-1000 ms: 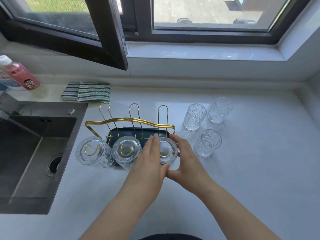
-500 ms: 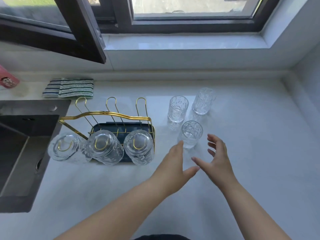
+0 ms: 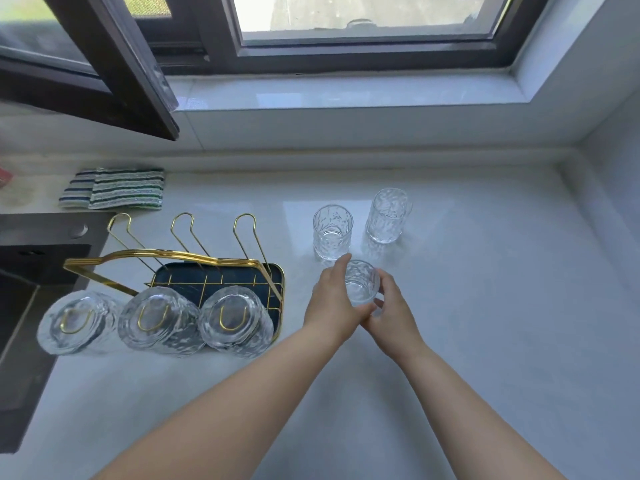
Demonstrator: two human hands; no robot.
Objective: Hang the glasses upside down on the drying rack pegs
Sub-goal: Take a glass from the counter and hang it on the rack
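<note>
Glasses are split between rack and counter: one upright glass [image 3: 361, 281] stands on the white countertop [image 3: 485, 306], clasped between the left hand [image 3: 331, 301] and right hand [image 3: 391, 308]. Two more upright glasses [image 3: 332, 232] stand just behind it, with bare counter to the right. Three inverted glasses [image 3: 232, 322] hang on the gold drying rack [image 3: 166, 256]; its three rear pegs [image 3: 244, 233] are bare. A striped cloth [image 3: 114, 188] lies beyond, near the sink [image 3: 20, 306].
</note>
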